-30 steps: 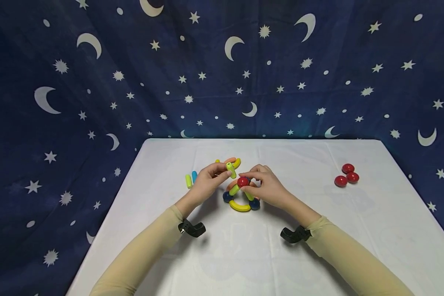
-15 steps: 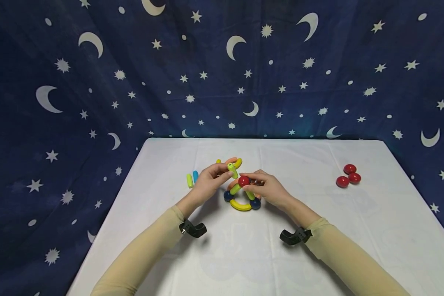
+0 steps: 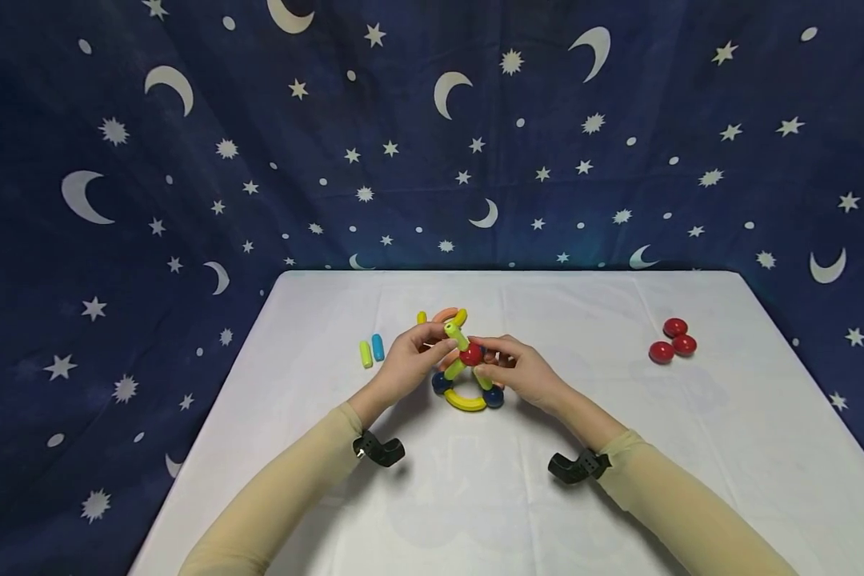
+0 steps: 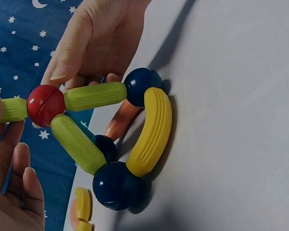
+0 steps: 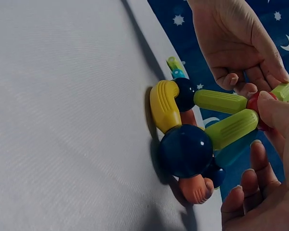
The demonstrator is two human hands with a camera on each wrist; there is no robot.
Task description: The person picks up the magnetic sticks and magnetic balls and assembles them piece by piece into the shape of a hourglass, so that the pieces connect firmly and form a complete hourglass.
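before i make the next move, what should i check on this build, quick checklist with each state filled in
1. Top green stick touching the red ball: ok.
2. Left fingers pinching that stick: ok.
3. Right fingers holding the red ball: ok.
4. Yellow stick touching both front blue balls: ok.
5. Top green stick's free end capped: not ok, bare.
6. Joints at the back blue ball: cannot tell, partly hidden.
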